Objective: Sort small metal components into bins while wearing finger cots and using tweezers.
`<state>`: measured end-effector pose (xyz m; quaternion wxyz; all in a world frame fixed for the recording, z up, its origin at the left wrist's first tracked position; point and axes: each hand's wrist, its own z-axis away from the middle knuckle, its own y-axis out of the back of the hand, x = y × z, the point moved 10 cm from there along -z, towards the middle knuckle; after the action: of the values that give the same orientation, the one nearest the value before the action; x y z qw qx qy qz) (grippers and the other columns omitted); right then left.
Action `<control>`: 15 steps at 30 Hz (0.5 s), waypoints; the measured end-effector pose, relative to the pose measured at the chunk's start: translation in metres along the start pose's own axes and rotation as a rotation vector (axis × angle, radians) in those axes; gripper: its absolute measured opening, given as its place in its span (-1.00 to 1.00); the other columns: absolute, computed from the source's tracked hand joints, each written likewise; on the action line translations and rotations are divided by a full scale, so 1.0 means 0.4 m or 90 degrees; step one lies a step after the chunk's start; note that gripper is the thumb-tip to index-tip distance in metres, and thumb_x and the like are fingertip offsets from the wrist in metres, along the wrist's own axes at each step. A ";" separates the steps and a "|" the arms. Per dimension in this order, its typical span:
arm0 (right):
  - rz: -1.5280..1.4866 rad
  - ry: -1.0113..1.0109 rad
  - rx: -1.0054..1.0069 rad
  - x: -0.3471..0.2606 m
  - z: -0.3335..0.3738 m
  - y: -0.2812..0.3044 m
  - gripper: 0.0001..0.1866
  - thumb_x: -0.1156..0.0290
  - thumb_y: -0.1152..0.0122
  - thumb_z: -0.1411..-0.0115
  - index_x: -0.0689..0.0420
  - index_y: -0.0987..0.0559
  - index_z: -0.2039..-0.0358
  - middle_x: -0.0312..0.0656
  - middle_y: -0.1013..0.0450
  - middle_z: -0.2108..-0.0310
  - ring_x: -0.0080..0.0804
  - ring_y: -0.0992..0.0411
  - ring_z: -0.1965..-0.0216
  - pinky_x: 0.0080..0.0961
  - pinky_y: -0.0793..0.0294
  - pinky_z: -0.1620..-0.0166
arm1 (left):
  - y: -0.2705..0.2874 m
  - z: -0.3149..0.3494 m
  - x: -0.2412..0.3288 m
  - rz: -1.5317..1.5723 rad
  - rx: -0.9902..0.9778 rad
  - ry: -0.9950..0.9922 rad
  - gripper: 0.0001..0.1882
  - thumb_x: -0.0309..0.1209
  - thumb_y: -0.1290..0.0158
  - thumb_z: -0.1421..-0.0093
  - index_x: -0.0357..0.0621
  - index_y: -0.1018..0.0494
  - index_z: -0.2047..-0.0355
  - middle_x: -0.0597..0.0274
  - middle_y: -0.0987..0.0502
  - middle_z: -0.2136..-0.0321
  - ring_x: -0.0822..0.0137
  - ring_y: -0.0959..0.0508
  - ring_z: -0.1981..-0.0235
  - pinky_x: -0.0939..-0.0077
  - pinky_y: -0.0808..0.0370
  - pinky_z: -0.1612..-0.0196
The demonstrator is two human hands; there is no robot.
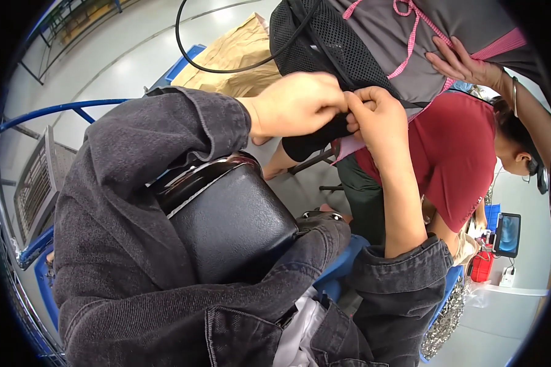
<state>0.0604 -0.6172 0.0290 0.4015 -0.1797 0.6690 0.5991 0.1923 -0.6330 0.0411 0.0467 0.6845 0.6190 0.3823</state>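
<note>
My left hand (pixel 301 105) is closed, its fingers curled and slightly blurred. Its fingertips meet those of my right hand (pixel 379 116), whose thumb and index finger are pinched together. Whatever lies between them is too small or hidden to name. Just beyond my hands is a black mesh panel (pixel 364 58) with dark straps, joined to grey fabric (pixel 438 27) with pink checked cord (pixel 410 49). Another person's hand (pixel 465 63), with a bangle at the wrist, rests flat on that fabric. Below my left forearm sits a black, boxy, leather-like object (pixel 236 223) with a glossy dark rim.
A person in a red top (pixel 450 147) bends close by on the right. Crumpled brown paper (pixel 229 55) lies beyond my left hand, by a blue bin (pixel 187 60). Blue metal rails (pixel 61 113) stand left. A small screen (pixel 507 234) and a red container (pixel 482 266) are at right.
</note>
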 end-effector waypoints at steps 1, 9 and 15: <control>0.091 0.051 0.032 -0.018 0.003 0.022 -0.63 0.13 -0.20 -0.15 0.25 -0.55 0.50 -0.21 -0.47 0.66 -0.35 -0.44 0.60 -0.51 -0.41 0.48 | 0.031 -0.002 0.003 -0.038 0.076 -0.037 -0.90 -0.48 -0.07 -0.05 -0.11 -0.50 0.38 0.17 -0.52 0.37 0.12 -0.53 0.38 0.37 -0.49 0.29; 0.462 0.164 0.078 -0.034 0.030 0.132 -0.73 0.18 -0.19 -0.12 0.15 -0.56 0.46 -0.19 -0.50 0.57 -0.17 -0.45 0.52 -0.35 -0.43 0.41 | 0.158 -0.023 -0.069 -0.316 0.232 -0.063 -0.78 -0.41 -0.04 -0.12 -0.25 -0.47 0.24 -0.02 -0.57 0.37 0.22 -0.54 0.48 0.40 -0.49 0.40; 0.529 0.254 0.158 -0.091 0.058 0.113 -0.75 0.19 -0.21 -0.12 0.13 -0.55 0.43 -0.19 -0.48 0.51 -0.22 -0.45 0.50 -0.37 -0.43 0.42 | 0.165 -0.077 -0.088 -0.170 0.019 0.221 -0.73 -0.43 -0.06 -0.09 -0.27 -0.45 0.19 0.00 -0.56 0.32 0.19 -0.53 0.32 0.41 -0.47 0.20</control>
<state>0.0577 -0.5942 0.0872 0.0097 0.0410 0.8148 0.5782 0.2300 -0.6917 0.0817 -0.0203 0.5209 0.7085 0.4756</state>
